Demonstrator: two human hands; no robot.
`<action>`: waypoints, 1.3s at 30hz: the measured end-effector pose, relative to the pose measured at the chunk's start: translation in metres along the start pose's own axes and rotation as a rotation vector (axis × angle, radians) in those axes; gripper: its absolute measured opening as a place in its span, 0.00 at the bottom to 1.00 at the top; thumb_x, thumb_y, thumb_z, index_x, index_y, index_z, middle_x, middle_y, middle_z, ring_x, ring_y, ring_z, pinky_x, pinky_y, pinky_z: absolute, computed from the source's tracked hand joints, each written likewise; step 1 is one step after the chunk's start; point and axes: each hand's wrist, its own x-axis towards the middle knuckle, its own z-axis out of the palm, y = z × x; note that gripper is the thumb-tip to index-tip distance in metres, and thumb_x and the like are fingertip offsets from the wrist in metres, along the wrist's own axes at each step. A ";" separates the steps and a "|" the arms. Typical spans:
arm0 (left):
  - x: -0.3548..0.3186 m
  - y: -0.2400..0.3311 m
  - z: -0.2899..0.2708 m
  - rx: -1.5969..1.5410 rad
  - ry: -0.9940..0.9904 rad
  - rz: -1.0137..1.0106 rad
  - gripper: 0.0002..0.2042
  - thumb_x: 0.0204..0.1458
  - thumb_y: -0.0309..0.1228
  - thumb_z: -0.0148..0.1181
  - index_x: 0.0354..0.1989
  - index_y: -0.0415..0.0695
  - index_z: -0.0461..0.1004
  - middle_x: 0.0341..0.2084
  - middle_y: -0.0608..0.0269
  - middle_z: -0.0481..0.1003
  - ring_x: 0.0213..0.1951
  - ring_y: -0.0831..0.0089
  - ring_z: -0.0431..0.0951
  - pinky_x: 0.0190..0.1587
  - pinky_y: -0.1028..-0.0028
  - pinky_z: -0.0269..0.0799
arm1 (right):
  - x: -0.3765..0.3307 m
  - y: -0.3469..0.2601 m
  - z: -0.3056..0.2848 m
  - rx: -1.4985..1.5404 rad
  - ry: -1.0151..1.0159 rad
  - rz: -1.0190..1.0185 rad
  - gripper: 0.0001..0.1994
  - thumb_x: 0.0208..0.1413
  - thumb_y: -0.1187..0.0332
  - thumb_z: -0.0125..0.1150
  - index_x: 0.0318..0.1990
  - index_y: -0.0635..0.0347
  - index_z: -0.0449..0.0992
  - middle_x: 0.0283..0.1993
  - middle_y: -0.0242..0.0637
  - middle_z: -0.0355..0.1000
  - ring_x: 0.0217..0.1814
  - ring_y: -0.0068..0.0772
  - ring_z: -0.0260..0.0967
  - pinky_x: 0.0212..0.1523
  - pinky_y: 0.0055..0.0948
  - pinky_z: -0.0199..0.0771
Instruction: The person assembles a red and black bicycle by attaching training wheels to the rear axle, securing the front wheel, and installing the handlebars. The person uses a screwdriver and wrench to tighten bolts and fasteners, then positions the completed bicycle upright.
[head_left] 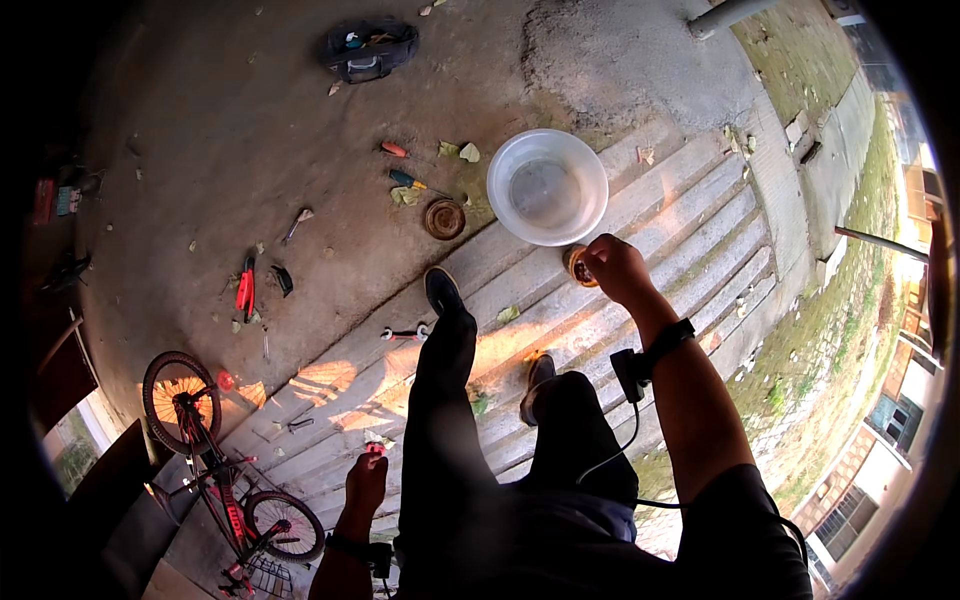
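Note:
My right hand point(615, 268) reaches down to a small round brown dish point(574, 262). Its fingers are bunched together over the dish, and their tips are hidden. Just beyond stands a wide, translucent white plastic basin point(497, 190) on the ridged concrete. Low on the left, my left hand point(364, 484) is closed around a small red object point(375, 449) whose kind I cannot make out. A combination wrench point(404, 332) lies on the ground between that hand and my left shoe.
A second round brown dish point(444, 219) lies near a blue-and-yellow screwdriver point(406, 180) and a red handle point(394, 149). Red-handled pliers point(246, 290) are farther left. A dark tool bag point(370, 52) sits at the back; a bicycle point(232, 505) stands at lower left.

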 end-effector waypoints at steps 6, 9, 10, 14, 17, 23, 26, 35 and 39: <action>0.074 0.028 -0.019 -0.031 -0.066 -0.106 0.18 0.58 0.38 0.57 0.50 0.37 0.75 0.43 0.48 0.81 0.47 0.61 0.82 0.51 0.66 0.75 | 0.125 0.024 0.040 -0.018 -0.048 0.087 0.12 0.55 0.61 0.66 0.38 0.60 0.79 0.35 0.45 0.80 0.40 0.47 0.79 0.42 0.41 0.77; 0.099 0.024 -0.010 0.038 -0.109 -0.182 0.18 0.58 0.37 0.58 0.50 0.35 0.74 0.43 0.48 0.81 0.46 0.62 0.82 0.51 0.67 0.75 | 0.189 0.052 0.075 -0.011 -0.062 0.090 0.11 0.55 0.62 0.65 0.37 0.60 0.79 0.34 0.45 0.79 0.39 0.47 0.79 0.42 0.39 0.77; 0.106 0.021 -0.006 0.001 -0.104 -0.148 0.19 0.58 0.38 0.58 0.50 0.35 0.74 0.43 0.48 0.81 0.46 0.62 0.82 0.51 0.66 0.76 | 0.210 0.066 0.088 -0.023 -0.060 0.085 0.11 0.55 0.62 0.65 0.37 0.60 0.79 0.34 0.45 0.79 0.39 0.47 0.78 0.42 0.39 0.77; 0.152 0.049 0.009 0.179 -0.137 -0.173 0.21 0.59 0.42 0.59 0.48 0.34 0.74 0.42 0.47 0.81 0.46 0.60 0.82 0.50 0.66 0.76 | 0.288 0.112 0.138 -0.071 -0.071 0.124 0.10 0.55 0.61 0.65 0.37 0.58 0.79 0.36 0.45 0.79 0.42 0.48 0.77 0.45 0.41 0.76; 0.193 -0.017 0.026 0.072 -0.122 -0.179 0.21 0.58 0.44 0.60 0.48 0.36 0.74 0.41 0.46 0.81 0.46 0.58 0.82 0.49 0.64 0.76 | 0.337 0.130 0.181 -0.106 -0.108 0.216 0.11 0.55 0.59 0.64 0.38 0.57 0.79 0.38 0.45 0.79 0.46 0.49 0.76 0.48 0.43 0.75; 0.317 0.056 0.014 0.138 -0.025 -0.098 0.18 0.59 0.40 0.60 0.49 0.38 0.74 0.40 0.47 0.81 0.45 0.59 0.82 0.48 0.64 0.78 | 0.400 0.159 0.228 -0.323 -0.031 0.058 0.13 0.57 0.61 0.62 0.46 0.56 0.76 0.42 0.48 0.79 0.47 0.53 0.76 0.49 0.45 0.75; 0.392 0.104 0.002 0.154 0.091 0.087 0.16 0.59 0.36 0.59 0.50 0.38 0.74 0.40 0.48 0.81 0.45 0.60 0.83 0.47 0.65 0.78 | 0.422 0.152 0.235 -0.192 -0.071 0.134 0.12 0.59 0.63 0.59 0.47 0.56 0.75 0.41 0.50 0.78 0.44 0.55 0.77 0.47 0.46 0.75; 0.557 0.296 -0.017 0.373 0.216 0.610 0.15 0.54 0.32 0.63 0.49 0.40 0.74 0.42 0.48 0.79 0.45 0.54 0.81 0.47 0.60 0.77 | 0.434 0.162 0.251 -0.349 -0.028 0.139 0.11 0.58 0.58 0.61 0.40 0.54 0.77 0.42 0.42 0.78 0.47 0.49 0.75 0.48 0.45 0.74; 0.583 0.375 -0.003 0.636 0.284 0.786 0.14 0.51 0.27 0.61 0.48 0.44 0.75 0.43 0.51 0.76 0.48 0.52 0.76 0.48 0.58 0.74 | 0.444 0.173 0.254 -0.356 -0.103 0.178 0.11 0.58 0.59 0.59 0.40 0.55 0.79 0.41 0.41 0.79 0.43 0.48 0.76 0.46 0.44 0.74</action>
